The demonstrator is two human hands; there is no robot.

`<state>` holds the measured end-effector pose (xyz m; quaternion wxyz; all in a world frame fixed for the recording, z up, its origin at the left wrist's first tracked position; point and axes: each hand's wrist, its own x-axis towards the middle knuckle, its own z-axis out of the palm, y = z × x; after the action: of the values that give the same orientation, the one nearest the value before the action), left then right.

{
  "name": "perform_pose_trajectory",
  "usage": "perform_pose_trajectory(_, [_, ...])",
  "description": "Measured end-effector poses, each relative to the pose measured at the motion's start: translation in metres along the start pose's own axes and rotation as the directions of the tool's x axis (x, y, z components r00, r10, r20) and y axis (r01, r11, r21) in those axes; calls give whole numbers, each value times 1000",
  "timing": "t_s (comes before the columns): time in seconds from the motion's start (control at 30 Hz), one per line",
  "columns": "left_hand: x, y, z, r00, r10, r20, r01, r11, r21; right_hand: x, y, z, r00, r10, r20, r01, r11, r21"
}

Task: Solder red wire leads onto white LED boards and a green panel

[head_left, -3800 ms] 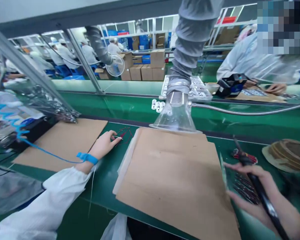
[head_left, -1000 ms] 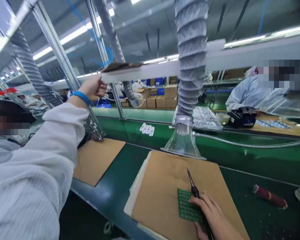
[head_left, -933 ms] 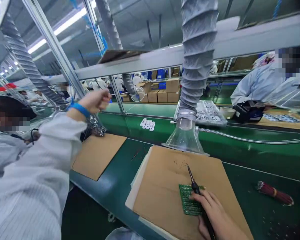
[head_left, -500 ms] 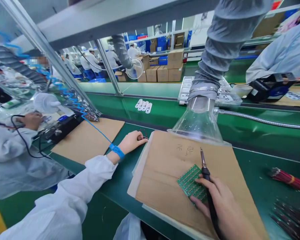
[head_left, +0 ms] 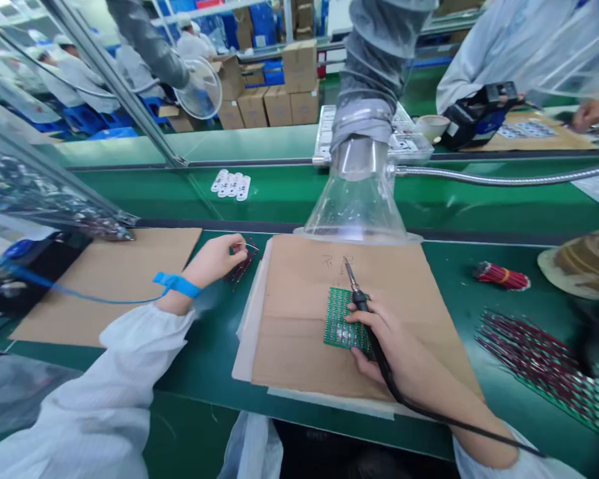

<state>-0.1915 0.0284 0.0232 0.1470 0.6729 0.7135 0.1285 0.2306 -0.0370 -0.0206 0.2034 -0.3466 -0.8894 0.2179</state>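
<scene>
My left hand [head_left: 219, 258], with a blue strap on its wrist, pinches a thin wire just above a small pile of dark red wires [head_left: 240, 269] left of the cardboard. My right hand [head_left: 382, 332] holds a black soldering iron [head_left: 360, 301], its metal tip pointing up and away. The thumb and fingers of that hand also touch a green circuit board [head_left: 338, 318], which lies on the cardboard sheet [head_left: 294, 332]. Part of the board is hidden by the hand and iron.
A clear fume hood [head_left: 357, 199] stands behind the cardboard. At the right are a bundle of red wires [head_left: 503, 276], a wired board [head_left: 539, 366] and a round roll [head_left: 586, 263]. White parts [head_left: 231, 185] lie beyond the ledge. Another person's hand [head_left: 596, 114] is at far right.
The view has turned right and down, showing more of the right side. The board appears more upright. My left hand, formerly partly hiding the wire pile, now shows a thin wire between its fingertips.
</scene>
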Motion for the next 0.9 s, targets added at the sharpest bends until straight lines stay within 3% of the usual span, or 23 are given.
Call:
perform_pose_trajectory(0.17, [-8, -3, -15, 994, -41, -105, 44, 999, 23, 0, -4, -7, 999, 1, 36, -6, 991, 136])
perform_pose_trajectory(0.33, [-6, -3, -15, 981, -83, -177, 77, 996, -42, -2, 1, -5, 975, 76, -210, -8, 952, 307])
perform_pose_trajectory(0.47, [-12, 11, 0, 997, -61, 48, 74, 930, -361, 1, 0, -10, 914, 201, -352, -57, 923, 380])
perform_pose_trajectory(0.6, [-24, 46, 23, 955, 110, 275, 76, 805, -588, 2, -5, -13, 884, 302, -357, -144, 902, 408])
perform_pose_trajectory(0.77, [-27, 82, 47, 881, 298, 368, 1, 776, -630, 8, -20, -13, 860, 371, -351, -155, 844, 513])
perform_pose_trajectory(0.9, [-23, 96, 55, 839, 415, 353, -192, 832, -521, 17, -35, -12, 814, 466, -347, -161, 755, 635])
